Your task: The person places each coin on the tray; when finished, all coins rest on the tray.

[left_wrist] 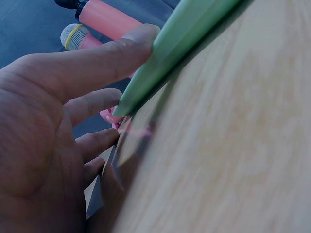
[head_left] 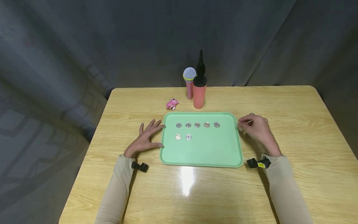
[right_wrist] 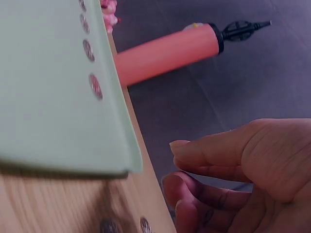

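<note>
A light green tray (head_left: 212, 152) lies on the table with several shiny silver coins (head_left: 197, 125) in a back row and two more coins (head_left: 183, 137) in front of them. My left hand (head_left: 145, 140) is at the tray's left side, fingers spread, with the thumb (left_wrist: 138, 41) against its rim. Just past the right rim is my right hand (head_left: 255, 126), its thumb tip (right_wrist: 181, 148) close to the bent index fingertip. I cannot tell whether something small is between them. Loose coins (right_wrist: 146, 225) lie on the table near this hand.
Behind the tray stand a pink hand pump (head_left: 199, 96) with a black nozzle and a pink toy microphone (head_left: 189, 74). A small pink figurine (head_left: 172, 104) lies to their left. Dark curtains (head_left: 139, 40) hang behind the wooden table (head_left: 156, 199).
</note>
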`<state>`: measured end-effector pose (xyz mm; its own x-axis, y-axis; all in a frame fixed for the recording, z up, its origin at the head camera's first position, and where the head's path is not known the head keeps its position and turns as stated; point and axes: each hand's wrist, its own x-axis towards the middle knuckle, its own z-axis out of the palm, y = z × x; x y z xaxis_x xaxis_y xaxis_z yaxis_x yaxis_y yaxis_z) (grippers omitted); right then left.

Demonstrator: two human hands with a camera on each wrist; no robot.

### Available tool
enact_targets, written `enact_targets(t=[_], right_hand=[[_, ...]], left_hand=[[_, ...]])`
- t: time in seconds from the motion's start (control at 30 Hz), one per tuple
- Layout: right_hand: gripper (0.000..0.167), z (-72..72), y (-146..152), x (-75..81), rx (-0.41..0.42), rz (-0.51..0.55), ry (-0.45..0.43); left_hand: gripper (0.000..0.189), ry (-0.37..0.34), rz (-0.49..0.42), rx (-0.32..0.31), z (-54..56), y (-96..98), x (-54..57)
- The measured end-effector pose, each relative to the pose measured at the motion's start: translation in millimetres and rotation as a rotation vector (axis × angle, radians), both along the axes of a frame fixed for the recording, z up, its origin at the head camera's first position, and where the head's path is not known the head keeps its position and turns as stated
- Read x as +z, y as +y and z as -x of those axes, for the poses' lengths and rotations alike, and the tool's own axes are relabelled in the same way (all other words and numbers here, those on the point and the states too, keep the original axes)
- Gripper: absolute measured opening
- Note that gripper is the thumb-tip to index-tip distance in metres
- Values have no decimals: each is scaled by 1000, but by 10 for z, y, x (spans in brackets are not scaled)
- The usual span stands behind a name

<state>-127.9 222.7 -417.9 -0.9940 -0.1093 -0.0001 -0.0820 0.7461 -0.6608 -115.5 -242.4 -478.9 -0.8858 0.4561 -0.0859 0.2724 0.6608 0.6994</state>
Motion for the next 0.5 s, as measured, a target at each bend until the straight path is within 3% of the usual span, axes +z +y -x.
enact_targets(t=[0.5], right_hand=[[19,-107,366,-120,-36,-76,-19]], left_hand=[[86,-6,9,11,-17,5,7]])
